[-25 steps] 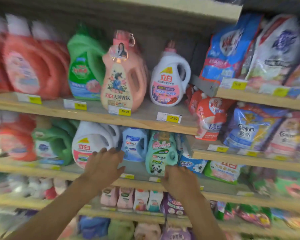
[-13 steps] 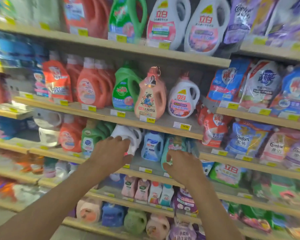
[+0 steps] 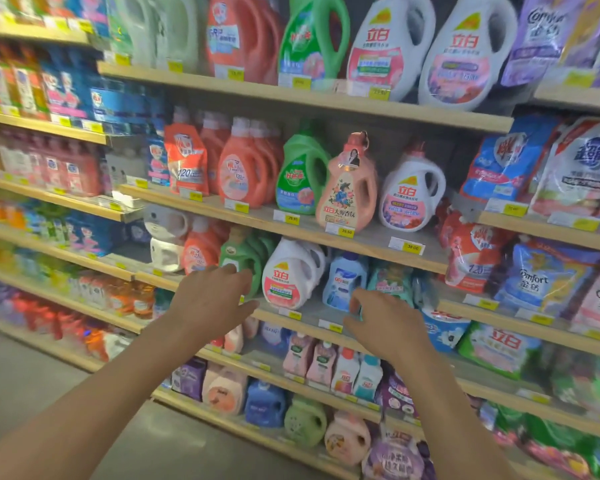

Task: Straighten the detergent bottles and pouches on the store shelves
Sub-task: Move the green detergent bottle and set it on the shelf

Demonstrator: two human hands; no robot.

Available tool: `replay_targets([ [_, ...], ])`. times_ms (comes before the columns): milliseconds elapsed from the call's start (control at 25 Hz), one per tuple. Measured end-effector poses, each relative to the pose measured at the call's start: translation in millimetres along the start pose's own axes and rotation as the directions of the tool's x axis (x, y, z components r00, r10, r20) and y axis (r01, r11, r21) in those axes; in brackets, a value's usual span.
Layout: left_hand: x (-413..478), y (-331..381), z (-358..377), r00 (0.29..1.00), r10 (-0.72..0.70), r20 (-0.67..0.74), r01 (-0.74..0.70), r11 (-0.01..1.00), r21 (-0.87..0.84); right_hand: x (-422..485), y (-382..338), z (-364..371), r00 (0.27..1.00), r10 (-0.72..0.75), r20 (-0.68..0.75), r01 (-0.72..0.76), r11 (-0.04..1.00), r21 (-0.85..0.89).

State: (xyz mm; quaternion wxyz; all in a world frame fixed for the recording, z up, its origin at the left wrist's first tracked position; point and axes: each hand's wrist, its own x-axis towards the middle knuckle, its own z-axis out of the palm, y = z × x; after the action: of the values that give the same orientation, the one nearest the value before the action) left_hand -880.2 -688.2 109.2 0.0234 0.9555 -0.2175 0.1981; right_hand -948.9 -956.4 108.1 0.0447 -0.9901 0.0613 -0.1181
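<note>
L hand (image 3: 210, 301) fingers spread, empty, at 9 o'clock of white bottle (image 3: 286, 277); R hand (image 3: 383, 320) half-curled, empty, below blue bottle (image 3: 343, 282).

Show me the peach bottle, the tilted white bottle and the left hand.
Peach bottle (image 3: 343, 197): head view, on its front label.
Tilted white bottle (image 3: 284, 282): head view, on its label.
Left hand (image 3: 210, 299): head view, on its back.

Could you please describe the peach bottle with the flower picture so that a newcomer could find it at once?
Find the shelf just above both hands. The peach bottle stands between a green bottle and a white bottle. Only it has a narrow neck with a hanging tag.
</note>
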Motion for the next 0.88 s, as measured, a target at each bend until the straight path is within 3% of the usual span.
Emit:
replay_targets([
  [200,12.3,-43.7,-1.1,1.000,-0.001,-0.005,0.001,1.000,-0.008,28.1,-45.0,-2.6,0.999,-0.016,-0.030,0.014,0.998,-0.054],
  [520,83.1,-131.8,-12.0,0.988,0.131,-0.084,-0.131,0.991,0.014,89.7,-129.6,-5.1,0.995,0.054,-0.090,-0.058,0.997,-0.043],
  [680,134.4,-154.7,-30.8,0.962,0.234,-0.142,-0.228,0.972,0.062,124.9,-153.8,-24.3,0.984,0.079,-0.161,-0.088,0.995,-0.050],
  [880,218.6,-177.4,-75.0,0.922,0.242,-0.301,-0.214,0.969,0.124,184.5,-157.2,-81.1,0.933,0.096,-0.348,-0.137,0.986,-0.096],
])
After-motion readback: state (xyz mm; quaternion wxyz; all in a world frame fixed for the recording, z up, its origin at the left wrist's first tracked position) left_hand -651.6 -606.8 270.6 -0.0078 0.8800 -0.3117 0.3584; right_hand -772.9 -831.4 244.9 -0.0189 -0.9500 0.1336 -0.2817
